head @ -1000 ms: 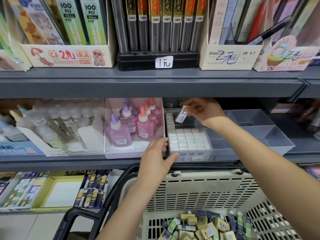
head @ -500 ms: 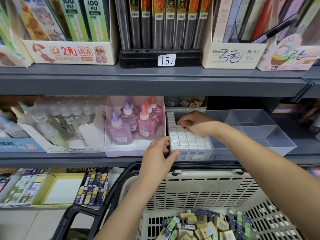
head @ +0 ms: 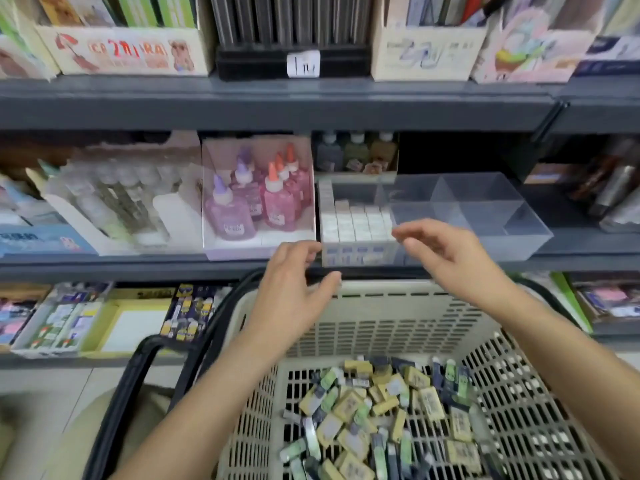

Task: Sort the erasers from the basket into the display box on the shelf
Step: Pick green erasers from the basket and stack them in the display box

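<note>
1. Loose erasers (head: 381,417) lie heaped on the basket (head: 377,292) floor. White ones (head: 356,220) stand in rows in the display box (head: 485,216), filling the front of its left compartment.
2. The box sits at the shelf (head: 138,268) front edge. There is open room behind the rows and in the compartments to the right.
3. The left hand (head: 291,282) hangs loosely curved and empty, just beside the box's front left corner. Blur hides whether it touches.
4. The right hand (head: 446,254), fingers slack and empty, hovers before the box's front wall, above the basket's far rim.
5. A box of glue bottles (head: 256,202) adjoins the display box's left side.
6. The basket's near edge is cut off, and the labels are too blurred to read.
</note>
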`<state>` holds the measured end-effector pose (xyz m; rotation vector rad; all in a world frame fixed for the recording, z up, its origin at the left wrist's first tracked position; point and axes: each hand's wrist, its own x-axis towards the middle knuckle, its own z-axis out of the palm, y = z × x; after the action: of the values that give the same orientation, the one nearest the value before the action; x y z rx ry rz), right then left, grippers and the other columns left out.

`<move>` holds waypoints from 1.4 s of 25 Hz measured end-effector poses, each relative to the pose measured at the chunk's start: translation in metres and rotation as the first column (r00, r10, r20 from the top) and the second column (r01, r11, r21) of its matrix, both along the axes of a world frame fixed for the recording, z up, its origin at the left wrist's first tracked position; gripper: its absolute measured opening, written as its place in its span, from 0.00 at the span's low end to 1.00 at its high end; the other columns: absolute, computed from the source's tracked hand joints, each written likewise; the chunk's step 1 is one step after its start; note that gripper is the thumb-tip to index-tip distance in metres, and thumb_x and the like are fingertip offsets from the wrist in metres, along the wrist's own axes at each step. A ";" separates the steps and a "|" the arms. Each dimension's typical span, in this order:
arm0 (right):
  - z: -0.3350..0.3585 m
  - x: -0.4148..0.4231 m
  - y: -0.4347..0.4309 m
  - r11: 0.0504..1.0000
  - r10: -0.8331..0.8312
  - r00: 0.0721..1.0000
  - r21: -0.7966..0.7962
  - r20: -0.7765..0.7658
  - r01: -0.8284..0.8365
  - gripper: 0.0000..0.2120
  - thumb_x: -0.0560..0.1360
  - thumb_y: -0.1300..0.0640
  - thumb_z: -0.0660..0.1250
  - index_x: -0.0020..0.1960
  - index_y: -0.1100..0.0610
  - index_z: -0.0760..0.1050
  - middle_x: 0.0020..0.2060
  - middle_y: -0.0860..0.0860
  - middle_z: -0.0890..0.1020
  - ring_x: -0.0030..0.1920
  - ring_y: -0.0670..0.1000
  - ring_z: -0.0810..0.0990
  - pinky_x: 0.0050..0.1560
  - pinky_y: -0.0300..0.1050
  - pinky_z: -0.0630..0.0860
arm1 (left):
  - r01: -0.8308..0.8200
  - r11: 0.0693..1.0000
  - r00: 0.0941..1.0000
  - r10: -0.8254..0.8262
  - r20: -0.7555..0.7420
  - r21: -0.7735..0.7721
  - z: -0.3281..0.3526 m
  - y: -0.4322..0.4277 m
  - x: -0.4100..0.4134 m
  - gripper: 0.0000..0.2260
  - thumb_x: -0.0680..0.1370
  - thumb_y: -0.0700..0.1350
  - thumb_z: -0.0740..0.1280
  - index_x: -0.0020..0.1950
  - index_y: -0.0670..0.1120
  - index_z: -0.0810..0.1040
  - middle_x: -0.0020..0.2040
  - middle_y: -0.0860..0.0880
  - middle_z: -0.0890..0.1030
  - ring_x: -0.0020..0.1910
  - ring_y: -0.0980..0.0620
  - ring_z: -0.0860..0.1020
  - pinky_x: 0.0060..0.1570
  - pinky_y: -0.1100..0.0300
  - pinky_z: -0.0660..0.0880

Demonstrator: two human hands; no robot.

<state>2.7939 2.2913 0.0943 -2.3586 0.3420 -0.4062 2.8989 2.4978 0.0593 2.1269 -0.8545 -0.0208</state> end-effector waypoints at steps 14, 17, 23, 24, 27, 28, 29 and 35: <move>-0.042 -0.188 -0.037 0.725 -0.622 0.767 -0.488 -0.157 0.487 0.24 0.68 0.56 0.73 0.61 0.62 0.73 0.48 0.66 0.72 0.54 0.65 0.70 0.54 0.57 0.71 | -0.349 0.829 0.910 0.411 -0.054 0.436 -0.025 0.126 -0.055 0.27 0.75 0.48 0.67 0.71 0.42 0.64 0.59 0.39 0.79 0.55 0.38 0.77 0.49 0.50 0.73; -0.045 -0.194 -0.037 0.711 -0.615 0.766 -0.550 -0.186 0.438 0.24 0.68 0.54 0.73 0.61 0.63 0.74 0.49 0.67 0.73 0.54 0.67 0.71 0.55 0.59 0.72 | -0.342 0.836 0.917 0.396 -0.039 0.429 -0.025 0.126 -0.055 0.24 0.76 0.45 0.65 0.70 0.40 0.65 0.56 0.38 0.79 0.53 0.37 0.78 0.46 0.50 0.72; -0.051 -0.195 -0.020 0.644 -0.558 0.827 -0.664 -0.066 0.381 0.18 0.67 0.58 0.74 0.54 0.65 0.78 0.47 0.66 0.75 0.49 0.68 0.73 0.49 0.60 0.73 | -0.294 0.866 0.944 0.330 -0.021 0.404 -0.022 0.121 -0.055 0.17 0.77 0.42 0.63 0.65 0.38 0.69 0.54 0.38 0.79 0.51 0.37 0.77 0.43 0.54 0.69; -0.052 -0.192 -0.013 0.652 -0.525 0.849 -0.668 -0.058 0.358 0.17 0.67 0.58 0.74 0.53 0.64 0.79 0.48 0.65 0.76 0.49 0.66 0.73 0.48 0.59 0.73 | -0.292 0.867 0.945 0.326 -0.015 0.404 -0.021 0.122 -0.055 0.16 0.77 0.41 0.63 0.63 0.38 0.69 0.53 0.38 0.79 0.50 0.38 0.77 0.42 0.54 0.68; -0.061 -0.164 0.016 0.820 -0.298 0.918 -0.562 -0.262 0.106 0.14 0.72 0.52 0.70 0.55 0.57 0.79 0.55 0.56 0.77 0.57 0.58 0.73 0.59 0.53 0.71 | -0.286 0.865 0.948 0.318 -0.010 0.413 -0.020 0.120 -0.055 0.10 0.77 0.41 0.62 0.57 0.40 0.70 0.48 0.40 0.79 0.41 0.43 0.75 0.39 0.55 0.68; -0.067 -0.151 0.026 0.866 -0.164 0.918 -0.498 -0.361 -0.041 0.14 0.73 0.50 0.68 0.56 0.54 0.78 0.57 0.53 0.76 0.60 0.54 0.73 0.62 0.50 0.69 | -0.284 0.862 0.949 0.316 -0.008 0.419 -0.020 0.120 -0.056 0.09 0.77 0.42 0.62 0.56 0.40 0.70 0.48 0.40 0.79 0.41 0.43 0.75 0.38 0.55 0.68; -0.075 -0.136 0.036 0.879 -0.034 0.889 -0.436 -0.456 -0.190 0.14 0.74 0.49 0.66 0.57 0.53 0.77 0.59 0.51 0.75 0.61 0.52 0.72 0.64 0.47 0.68 | -0.284 0.860 0.949 0.315 -0.003 0.423 -0.021 0.119 -0.056 0.09 0.78 0.42 0.62 0.56 0.40 0.69 0.48 0.40 0.79 0.42 0.42 0.76 0.38 0.54 0.69; -0.148 -0.067 0.076 0.806 0.301 0.597 -0.137 -0.744 -0.576 0.15 0.76 0.58 0.62 0.63 0.51 0.73 0.61 0.50 0.74 0.61 0.51 0.73 0.58 0.48 0.73 | -0.299 0.871 0.949 0.314 0.027 0.390 -0.031 0.122 -0.053 0.17 0.77 0.41 0.62 0.65 0.39 0.67 0.51 0.40 0.79 0.49 0.38 0.78 0.42 0.54 0.69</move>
<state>2.7265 2.3671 -0.0539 -2.7726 -0.0307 0.7742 2.8461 2.6196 0.0283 2.6104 -0.5073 -0.0709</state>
